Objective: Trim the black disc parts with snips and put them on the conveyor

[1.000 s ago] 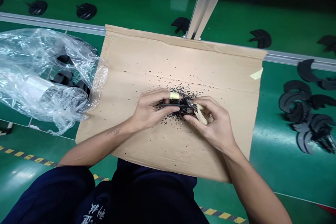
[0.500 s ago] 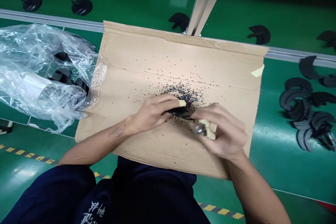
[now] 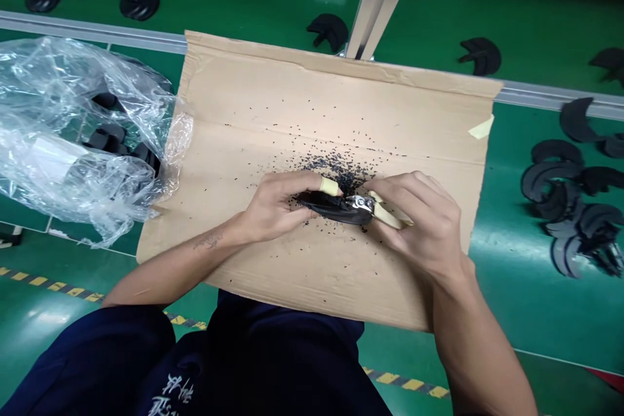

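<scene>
My left hand (image 3: 280,205) is closed around a dark curved plastic part (image 3: 331,208), with yellow tape wrapped on one finger. My right hand (image 3: 422,218) grips cutting pliers (image 3: 363,203) with a metal head and pale yellow handles. The pliers' jaws are at the right end of the part, at its upper edge; whether they bite into it I cannot tell. Beneath and beyond the part, many tiny black clippings (image 3: 336,166) lie scattered over a brown cardboard sheet (image 3: 219,84).
A clear plastic bag (image 3: 121,188) with black parts inside lies at the left. More black curved parts (image 3: 556,182) are heaped on the green floor at the right. Behind the cardboard runs a metal rail (image 3: 97,27) with an upright post (image 3: 383,3).
The pliers have swung from pointing up beside my right hand to lying level, jaws against the part. My right hand has shifted slightly, and the part shows more fully.
</scene>
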Demonstrator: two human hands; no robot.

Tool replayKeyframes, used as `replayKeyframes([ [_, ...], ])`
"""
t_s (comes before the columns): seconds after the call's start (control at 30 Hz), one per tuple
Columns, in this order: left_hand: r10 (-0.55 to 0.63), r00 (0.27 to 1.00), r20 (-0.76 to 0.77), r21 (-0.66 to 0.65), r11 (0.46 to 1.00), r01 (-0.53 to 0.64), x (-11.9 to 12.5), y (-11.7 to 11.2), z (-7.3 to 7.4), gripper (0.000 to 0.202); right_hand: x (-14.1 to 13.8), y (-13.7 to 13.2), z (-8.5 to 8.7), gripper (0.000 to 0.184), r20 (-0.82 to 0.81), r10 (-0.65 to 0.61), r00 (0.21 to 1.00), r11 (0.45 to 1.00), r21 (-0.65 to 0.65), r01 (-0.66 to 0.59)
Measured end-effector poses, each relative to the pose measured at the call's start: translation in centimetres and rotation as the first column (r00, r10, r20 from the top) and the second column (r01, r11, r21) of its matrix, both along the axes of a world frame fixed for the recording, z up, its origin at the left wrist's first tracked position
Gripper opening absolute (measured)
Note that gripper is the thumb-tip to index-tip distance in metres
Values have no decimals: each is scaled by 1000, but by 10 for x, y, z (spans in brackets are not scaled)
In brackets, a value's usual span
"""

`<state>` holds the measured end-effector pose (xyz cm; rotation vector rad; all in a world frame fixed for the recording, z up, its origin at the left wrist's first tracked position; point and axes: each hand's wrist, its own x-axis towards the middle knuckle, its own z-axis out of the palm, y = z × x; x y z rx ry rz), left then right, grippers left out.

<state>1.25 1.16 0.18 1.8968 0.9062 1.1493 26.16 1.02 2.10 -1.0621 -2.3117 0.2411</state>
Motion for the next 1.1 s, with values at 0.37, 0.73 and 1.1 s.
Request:
replayKeyframes([
  [0.37, -63, 995, 76, 36, 998, 61, 1, 0, -3, 18, 1, -2, 1, 18, 49, -23, 999, 996, 82, 19],
  [0.73, -13, 997, 81, 51, 999, 9, 3, -2, -5, 15, -2, -7, 0, 15, 145, -111, 983, 982, 167, 86],
  [1.1, -20, 991, 130, 55, 998, 13, 6, -4, -6, 16, -7, -10, 6, 12, 166, -134, 977, 947, 313, 77],
])
